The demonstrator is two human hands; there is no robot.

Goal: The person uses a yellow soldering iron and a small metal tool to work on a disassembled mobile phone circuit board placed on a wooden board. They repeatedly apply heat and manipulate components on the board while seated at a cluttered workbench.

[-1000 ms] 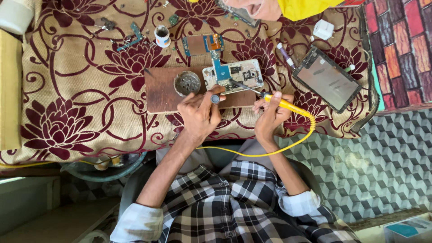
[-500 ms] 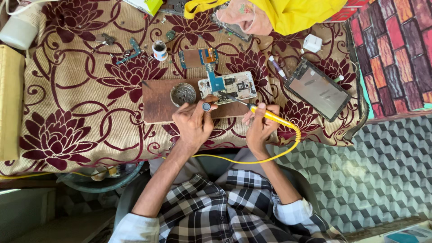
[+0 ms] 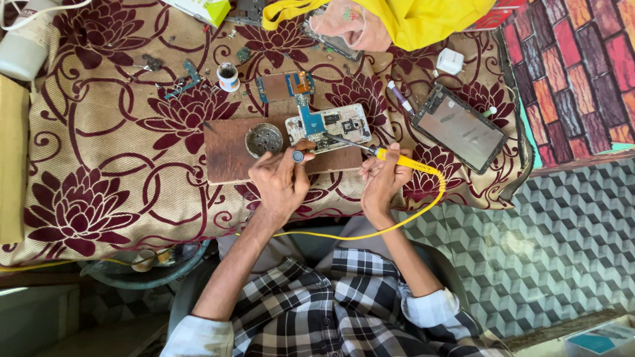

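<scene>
Right hand: closed around the yellow-handled soldering iron, held like a pen; the metal tip points toward 10 o'clock and ends over the circuit board.
Left hand: fingers curled, thumb and forefinger pinching a small round dark-capped piece at the board's lower edge.
Circuit board: pale, with a blue part at its left end; it lies on the wooden block, at 12 o'clock from both hands and touching the left fingertips.
Wooden block: brown rectangle flat on the surface, under the board.
Round tin: sits on the block, at 9 o'clock from the board, just beside it.
Yellow cord: runs from the iron's handle, loops toward 4 o'clock, then passes back under the wrists toward 8 o'clock.
Second board: brown and blue, at 12 o'clock from the pale board, joined to it by a blue strip.
Small spool: white, upright, at 11 o'clock from the block.
Tablet frame: dark screen, tilted, at 2 o'clock from the right hand, well apart.
White cube: at 12 o'clock from the tablet frame.
Surface: covered by a beige cloth with maroon flowers.
</scene>
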